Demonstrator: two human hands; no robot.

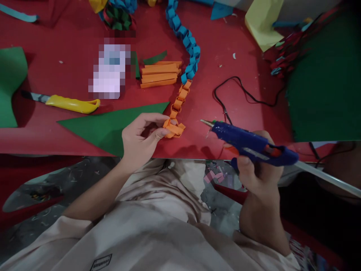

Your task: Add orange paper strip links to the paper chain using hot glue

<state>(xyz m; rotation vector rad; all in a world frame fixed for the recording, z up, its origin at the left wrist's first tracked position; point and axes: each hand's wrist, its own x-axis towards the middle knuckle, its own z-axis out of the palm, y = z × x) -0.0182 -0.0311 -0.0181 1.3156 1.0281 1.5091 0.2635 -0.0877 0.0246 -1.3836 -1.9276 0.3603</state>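
My left hand [143,139] pinches the near end of a paper chain, gripping an orange paper link [172,128] between thumb and fingers. From there the orange links [179,101] run away from me and join a long row of blue paper links [190,47]. My right hand [261,169] is wrapped round a blue hot glue gun [248,141]. Its metal nozzle points left toward the orange link, with a gap between them. A pale glue stick [324,177] sticks out of the gun's back. Beyond my left hand lies a stack of orange paper strips [160,74].
A yellow utility knife [73,104] lies at the left, blade out, near a pixelated pale object [111,71]. Green paper [96,126] rests by the red table's front edge. A black cord [248,96] curves beyond the gun. Yellow paper [263,24] stands at the back right.
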